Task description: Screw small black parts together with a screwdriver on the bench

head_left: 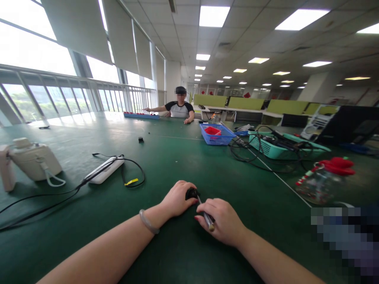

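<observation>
My left hand (177,198) is wrapped round a small black rounded part (192,193) just above the green tabletop. Part of it is hidden by my fingers, and I cannot make out its exact kind. In my right hand (221,221) is a slim screwdriver (210,225), its handle end pointing back towards me. The thin metal shaft slants forward to the black part, and its tip seems to touch that part. Both hands are close together at the near middle of the table (166,252).
A white power bank (108,169) with black cables and a beige bottle (37,159) are left. Right are a blue basket (219,139), a teal basket (263,148) with cables and a red-lidded jar (322,183). Another person (179,108) sits opposite, by a long blue tray (141,115).
</observation>
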